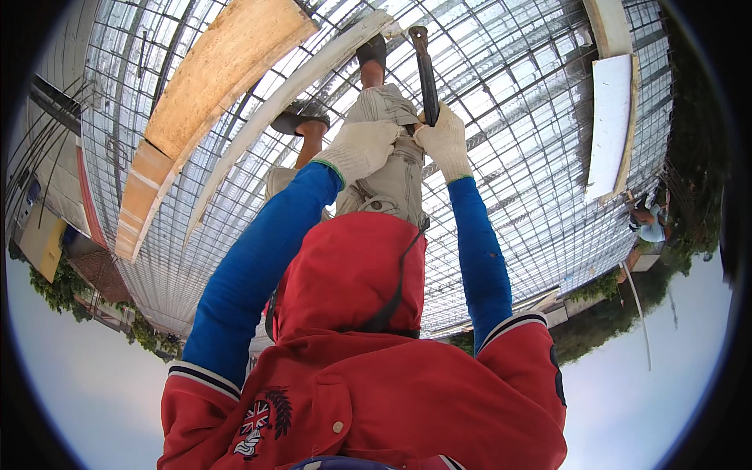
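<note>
My right hand (446, 147), in a cream knitted glove, is closed around a long dark metal tool (426, 77). The tool points away from me and ends in a wider, notched head; its exact kind is unclear. Just to the left, my left hand (362, 150), gloved the same way, has its fingers curled together close to the right fingertips. A small dark bit shows between the two hands, but what the left fingers pinch is hidden. Both hands are over my beige trouser leg (392, 184), above a mesh of steel bars (517, 117).
A long plywood strip (223, 66) and a pale narrow board (286, 98) lie over the mesh at left. A white-faced panel (611, 125) lies at right. My dark-shod feet stand on the grid. Another person (650, 223) is at the far right edge.
</note>
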The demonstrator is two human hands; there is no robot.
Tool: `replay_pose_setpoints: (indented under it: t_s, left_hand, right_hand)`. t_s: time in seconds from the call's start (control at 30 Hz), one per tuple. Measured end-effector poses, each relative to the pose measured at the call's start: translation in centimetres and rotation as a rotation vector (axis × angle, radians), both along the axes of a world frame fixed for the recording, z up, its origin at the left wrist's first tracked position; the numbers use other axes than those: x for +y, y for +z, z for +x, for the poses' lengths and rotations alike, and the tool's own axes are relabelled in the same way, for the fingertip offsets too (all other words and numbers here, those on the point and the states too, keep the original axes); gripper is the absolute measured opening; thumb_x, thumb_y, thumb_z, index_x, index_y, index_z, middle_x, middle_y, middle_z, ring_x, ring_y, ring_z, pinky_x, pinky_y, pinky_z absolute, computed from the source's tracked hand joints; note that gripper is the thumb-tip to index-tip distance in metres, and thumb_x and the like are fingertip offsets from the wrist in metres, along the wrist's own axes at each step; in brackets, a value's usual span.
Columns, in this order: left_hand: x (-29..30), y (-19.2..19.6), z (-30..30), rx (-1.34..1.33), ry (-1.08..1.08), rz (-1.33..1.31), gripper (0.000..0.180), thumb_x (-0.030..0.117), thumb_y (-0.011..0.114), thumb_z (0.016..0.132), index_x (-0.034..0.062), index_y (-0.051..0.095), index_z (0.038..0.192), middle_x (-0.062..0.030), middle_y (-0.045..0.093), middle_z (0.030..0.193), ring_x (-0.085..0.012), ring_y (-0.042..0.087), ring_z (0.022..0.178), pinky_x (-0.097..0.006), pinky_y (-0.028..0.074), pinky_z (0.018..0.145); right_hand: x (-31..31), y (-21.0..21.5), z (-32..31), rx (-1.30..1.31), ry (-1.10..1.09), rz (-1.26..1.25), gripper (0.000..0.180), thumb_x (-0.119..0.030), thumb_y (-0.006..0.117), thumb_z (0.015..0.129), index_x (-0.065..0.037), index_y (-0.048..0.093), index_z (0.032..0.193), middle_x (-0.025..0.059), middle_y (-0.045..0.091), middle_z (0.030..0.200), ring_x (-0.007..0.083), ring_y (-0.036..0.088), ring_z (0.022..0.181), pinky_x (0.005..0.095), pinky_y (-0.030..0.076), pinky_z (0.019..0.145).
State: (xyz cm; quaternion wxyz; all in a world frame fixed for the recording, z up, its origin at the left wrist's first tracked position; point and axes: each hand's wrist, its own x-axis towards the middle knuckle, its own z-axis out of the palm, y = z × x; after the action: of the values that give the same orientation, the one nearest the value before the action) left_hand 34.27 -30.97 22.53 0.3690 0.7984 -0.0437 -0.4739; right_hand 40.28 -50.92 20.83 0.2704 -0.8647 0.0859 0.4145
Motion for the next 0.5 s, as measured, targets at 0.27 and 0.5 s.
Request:
replay_pose_setpoints:
  t_s: [0.27,0.5]
  left_hand:
    - [-1.3,-0.4,2.1,0.1,-0.03,-0.102,0.026,0.021,0.06,0.099,0.0067,0.07,0.118,-0.0203,0.077,0.102,-0.0409,0.074,0.097,-0.052,0.058,0.087]
    - [-3.8,-1.7,1.6,-0.068,-0.21,0.249,0.024,0.016,0.06,0.098,0.0041,0.078,0.108,-0.0156,0.08,0.1,-0.0334,0.078,0.093,-0.05,0.061,0.081]
  right_hand:
    - [-0.9,0.2,1.2,0.092,-0.098,0.091,0.023,-0.01,0.073,0.073,-0.001,0.068,0.094,0.0181,0.071,0.082,0.0322,0.072,0.076,0.0437,0.058,0.072]
    - [0.2,1.2,1.3,0.112,-0.113,0.065,0.027,-0.016,0.081,0.069,-0.003,0.067,0.089,0.0084,0.067,0.077,0.0217,0.066,0.07,0.0362,0.054,0.068]
